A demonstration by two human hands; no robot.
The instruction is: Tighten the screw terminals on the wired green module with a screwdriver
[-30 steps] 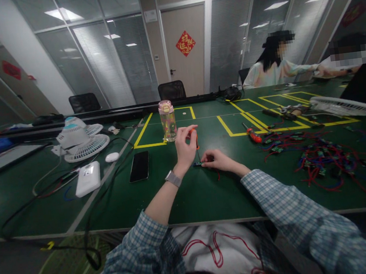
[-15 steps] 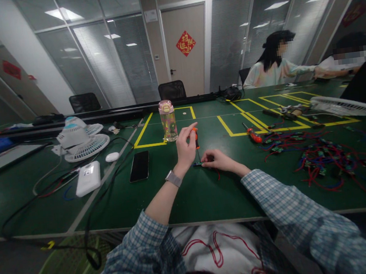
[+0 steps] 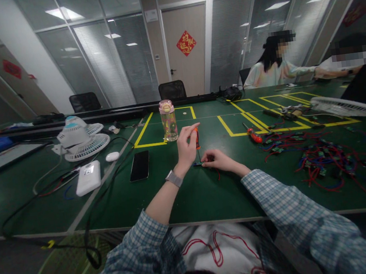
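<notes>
Small circuit board [image 3: 198,164]: on the table [image 3: 178,206], right of the bottle [image 3: 169,127] and nearer the wearer. Long axis looks roughly left-right, lying flat or close to it; too small to be sure.

Right hand [image 3: 221,160]: nearer to the board, on its right side, fingertips pinched narrow on its right end, so the board points left out of the fingers. Short red wire [image 3: 219,175] hangs below this hand; where it joins is hidden.

Left hand [image 3: 186,149]: just right of the bottle, on its near side; touching or apart, can't tell. Thumb and fingers close about the handle of the orange-and-black screwdriver [image 3: 197,139], index stretched out past its top; exact finger contact partly hidden. Shaft near upright, tip down at the board; seated in anything, can't tell. Board is directly under that tool, so below the left fingers and left of the right ones.

Further out, all from the bottle: phone [image 3: 139,166] left and nearer; white power bank [image 3: 88,178] farther left, also nearer; red screwdriver [image 3: 252,134] well right; wired board pile [image 3: 329,159] farther right and nearer; co-worker [image 3: 267,73] far right, beyond.
</notes>
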